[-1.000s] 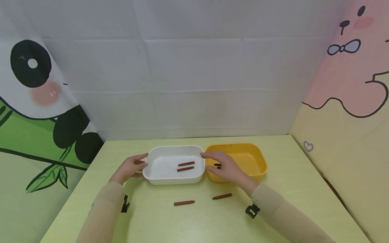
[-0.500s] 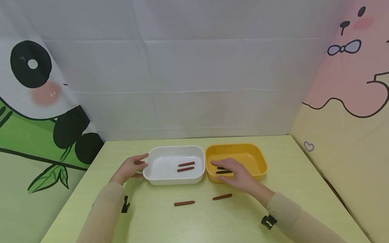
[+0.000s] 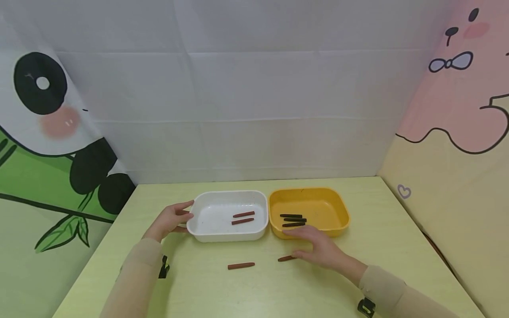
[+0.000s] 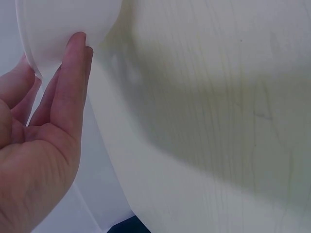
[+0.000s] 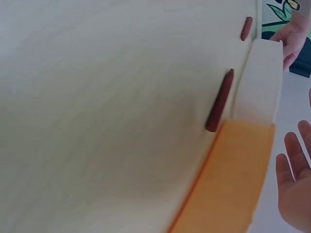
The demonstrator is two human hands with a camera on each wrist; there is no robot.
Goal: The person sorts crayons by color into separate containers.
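Observation:
My left hand (image 3: pixel 167 221) holds the left end of a white tray (image 3: pixel 210 236), with digits on both sides of its rim (image 4: pixel 30 60) in the left wrist view. Two brown crayons (image 3: pixel 243 217) lie inside that tray. Just in front of the yellow tray (image 3: pixel 339 225), my right hand (image 3: pixel 320 249) hovers with thumb and fingers spread, holding nothing. Its thumb overlaps one end of a brown crayon (image 3: pixel 285 258) on the table. Another brown crayon (image 3: pixel 241 266) lies further left. Loose fingers of the right hand (image 5: pixel 295 179) show in the right wrist view.
Three black crayons (image 3: pixel 293 219) lie in the left part of the yellow tray. Both trays stand side by side on a pale yellow table (image 3: pixel 207 291). A white cloth wall (image 3: pixel 254 145) rises behind, with printed panels at left and right.
My right hand has moved from the gap between the trays, back over the yellow tray, to the crayon in front of it. The black crayons are now uncovered. My left hand stays put.

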